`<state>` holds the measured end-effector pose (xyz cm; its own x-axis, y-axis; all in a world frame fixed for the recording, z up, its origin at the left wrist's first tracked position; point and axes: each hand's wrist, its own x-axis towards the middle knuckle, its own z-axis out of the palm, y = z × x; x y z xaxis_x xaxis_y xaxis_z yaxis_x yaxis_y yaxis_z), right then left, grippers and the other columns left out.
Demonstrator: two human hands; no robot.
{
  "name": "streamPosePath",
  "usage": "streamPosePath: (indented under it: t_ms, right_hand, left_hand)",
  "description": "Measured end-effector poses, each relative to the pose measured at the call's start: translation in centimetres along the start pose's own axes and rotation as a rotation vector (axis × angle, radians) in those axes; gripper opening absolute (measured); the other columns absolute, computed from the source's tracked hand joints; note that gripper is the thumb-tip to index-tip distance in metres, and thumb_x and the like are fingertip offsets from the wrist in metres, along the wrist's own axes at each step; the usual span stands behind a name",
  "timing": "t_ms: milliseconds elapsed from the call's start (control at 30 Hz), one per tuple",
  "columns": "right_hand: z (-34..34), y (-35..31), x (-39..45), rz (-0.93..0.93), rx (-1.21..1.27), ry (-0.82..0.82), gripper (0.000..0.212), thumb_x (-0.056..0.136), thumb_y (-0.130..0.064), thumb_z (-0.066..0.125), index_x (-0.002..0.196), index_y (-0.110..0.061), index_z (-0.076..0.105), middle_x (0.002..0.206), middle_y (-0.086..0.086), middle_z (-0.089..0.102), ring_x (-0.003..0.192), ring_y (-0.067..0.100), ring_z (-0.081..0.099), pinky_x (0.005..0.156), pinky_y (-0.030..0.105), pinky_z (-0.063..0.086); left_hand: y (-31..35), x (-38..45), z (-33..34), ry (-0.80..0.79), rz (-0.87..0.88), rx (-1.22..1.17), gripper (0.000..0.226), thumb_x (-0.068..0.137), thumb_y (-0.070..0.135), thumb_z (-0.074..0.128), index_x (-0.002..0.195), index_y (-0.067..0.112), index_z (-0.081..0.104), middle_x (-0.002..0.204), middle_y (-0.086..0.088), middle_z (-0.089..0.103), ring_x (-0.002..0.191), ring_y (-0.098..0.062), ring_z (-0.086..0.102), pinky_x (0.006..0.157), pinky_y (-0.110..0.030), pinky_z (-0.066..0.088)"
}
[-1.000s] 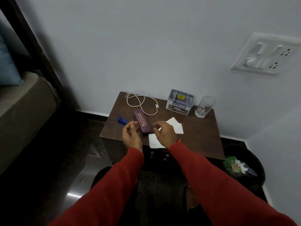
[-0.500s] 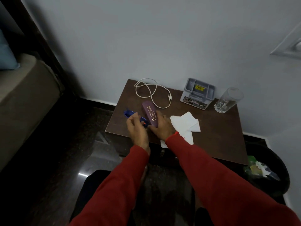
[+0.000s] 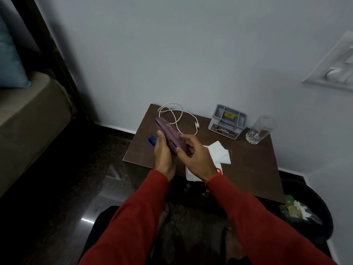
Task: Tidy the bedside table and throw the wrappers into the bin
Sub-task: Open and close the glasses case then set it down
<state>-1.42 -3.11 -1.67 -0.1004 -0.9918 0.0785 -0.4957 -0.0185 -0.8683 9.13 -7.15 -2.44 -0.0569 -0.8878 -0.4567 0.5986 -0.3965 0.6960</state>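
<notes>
**Purple case held in both hands over the bedside table**

A pale grey wall (image 3: 191, 54) backs a small dark brown bedside table (image 3: 248, 169) standing on a glossy dark floor (image 3: 66, 188). A bed (image 3: 28, 111) with a blue pillow (image 3: 9, 64) sits at the left edge, and a white switch plate (image 3: 336, 67) hangs on the wall at the right. A black bin (image 3: 317, 203) stands on the floor just beside the table's right front corner, with green and white wrappers (image 3: 296, 209) lying inside it.

Both arms reach forward in red sleeves (image 3: 133, 217), meeting above the table's left front part. The left hand (image 3: 163, 155) has its palm turned inward, with fingers extended up along the near side of a long purple case (image 3: 171, 134), supporting it from the left. The right hand (image 3: 194, 155) curls around the case's lower end, thumb on top and fingers underneath. The case is tilted, its far end pointing up and to the left, raised off the table top.

A blue pen (image 3: 151, 140) lies at the table's left edge, partly hidden behind the left hand. A white cable (image 3: 179, 119) loops near the back left corner. White tissues (image 3: 217, 152) lie on the table below and to the right of the right hand. A grey organiser tray (image 3: 228, 121) stands against the wall, and a clear drinking glass (image 3: 260, 129) stands just to its right.
</notes>
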Motion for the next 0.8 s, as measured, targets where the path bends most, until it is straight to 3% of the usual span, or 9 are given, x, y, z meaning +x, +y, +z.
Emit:
streamPosePath:
  t_ms: [100,167,267,333,433,500,600,733,800]
  right_hand:
    - [-0.2,-0.3,-0.3,-0.005,-0.007,0.066,0.033,0.09,-0.024,0.064,0.122,-0.023,0.06,0.109,-0.008,0.07,0.096,-0.001,0.066,0.081,0.017,0.053]
    - [-0.3,-0.2,-0.2,0.018,0.005,0.162,0.013,0.093,-0.019,0.055,0.098,-0.023,0.066,0.079,-0.012,0.068,0.073,-0.001,0.062,0.066,0.018,0.048]
    - [-0.1,0.2,0.5,0.085,0.03,0.188,0.033,0.096,-0.014,0.046,0.063,-0.022,0.045,0.057,-0.009,0.043,0.055,0.004,0.038,0.055,0.026,0.032]
    - [0.6,0.5,1.2,0.157,0.104,0.135,0.035,0.097,-0.024,0.045,0.066,-0.008,0.045,0.062,0.0,0.043,0.06,0.01,0.042,0.058,0.031,0.037]
    - [2.3,0.8,2.3,0.246,0.14,0.067,0.047,0.099,-0.035,0.047,0.078,0.006,0.055,0.067,0.02,0.053,0.06,0.02,0.053,0.054,0.032,0.048]
    - [3.5,1.0,3.4,0.298,0.119,0.019,0.048,0.099,-0.039,0.047,0.08,0.003,0.061,0.07,0.02,0.058,0.062,0.025,0.058,0.055,0.033,0.05]
    - [5.3,1.2,4.8,0.359,0.067,-0.015,0.059,0.094,-0.062,0.035,0.078,-0.016,0.067,0.086,0.011,0.071,0.083,0.029,0.067,0.075,0.04,0.052]
    - [7.2,2.4,5.2,0.222,-0.211,-0.004,0.039,0.098,-0.044,0.048,0.115,-0.013,0.064,0.119,0.015,0.06,0.115,0.029,0.054,0.098,0.034,0.037]
    - [8.0,3.2,5.3,0.177,-0.365,-0.061,0.047,0.092,-0.04,0.06,0.13,-0.013,0.055,0.13,0.017,0.05,0.121,0.034,0.046,0.104,0.038,0.034]
  left_hand:
    - [0.1,-0.4,0.5,0.058,0.003,-0.002,0.058,0.106,0.053,0.035,0.14,0.011,0.057,0.129,-0.017,0.07,0.119,-0.031,0.067,0.099,-0.044,0.057]
    - [0.1,-0.4,0.5,0.099,-0.01,-0.029,0.059,0.106,0.054,0.033,0.137,0.011,0.059,0.126,-0.017,0.071,0.115,-0.033,0.069,0.094,-0.044,0.059]
    - [0.8,-0.1,-0.1,0.154,-0.017,-0.05,0.057,0.107,0.05,0.034,0.136,0.01,0.061,0.109,-0.011,0.075,0.096,-0.028,0.073,0.08,-0.038,0.06]
    - [1.5,0.1,-0.5,0.233,0.02,-0.055,0.056,0.107,0.051,0.033,0.135,0.012,0.062,0.099,-0.003,0.074,0.087,-0.022,0.072,0.078,-0.035,0.059]
    - [2.7,0.4,-1.2,0.33,0.078,-0.047,0.062,0.103,0.064,0.03,0.129,0.02,0.065,0.103,0.0,0.073,0.094,-0.023,0.071,0.084,-0.039,0.06]
    - [3.2,0.7,-1.7,0.394,0.113,-0.032,0.064,0.102,0.066,0.03,0.131,0.021,0.064,0.113,0.0,0.072,0.101,-0.022,0.069,0.085,-0.036,0.058]
    - [3.9,1.3,-2.6,0.516,0.181,-0.035,0.063,0.104,0.061,0.029,0.142,0.017,0.056,0.134,-0.005,0.064,0.12,-0.025,0.062,0.103,-0.038,0.051]
    - [4.9,2.5,-3.7,0.633,0.251,-0.077,0.06,0.106,0.056,0.03,0.145,0.016,0.051,0.14,-0.008,0.06,0.123,-0.026,0.06,0.107,-0.042,0.05]
    - [5.1,2.5,-3.9,0.65,0.268,-0.084,0.059,0.106,0.056,0.029,0.147,0.018,0.049,0.138,-0.006,0.06,0.121,-0.024,0.061,0.104,-0.038,0.051]
